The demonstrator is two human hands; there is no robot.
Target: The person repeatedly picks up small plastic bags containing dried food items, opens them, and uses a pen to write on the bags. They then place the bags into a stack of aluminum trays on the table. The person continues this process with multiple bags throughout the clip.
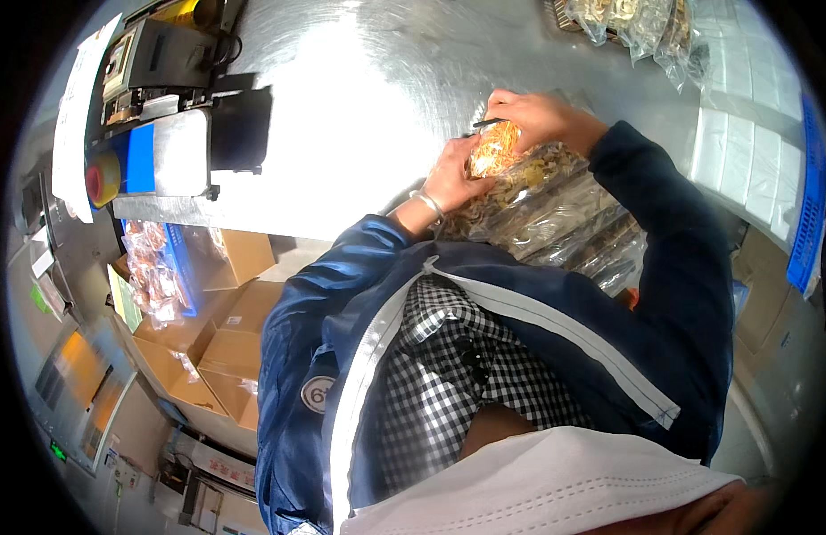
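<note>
Both my hands hold a clear plastic bag of dried food [495, 152] above the steel table [359, 98]. My left hand [450, 173], with a bracelet at the wrist, grips the bag's lower left side. My right hand [531, 114] pinches its top edge next to a thin dark strip. A stack of several similar filled clear bags [565, 218] lies under my arms, against my chest. My dark blue jacket sleeves cover both forearms.
A sealing machine [163, 98] with a red round button stands at the table's left. More filled bags [631, 22] lie at the far right. Open cardboard boxes [226, 330] with packets sit on the floor at left. White boxes [743, 160] are stacked at right.
</note>
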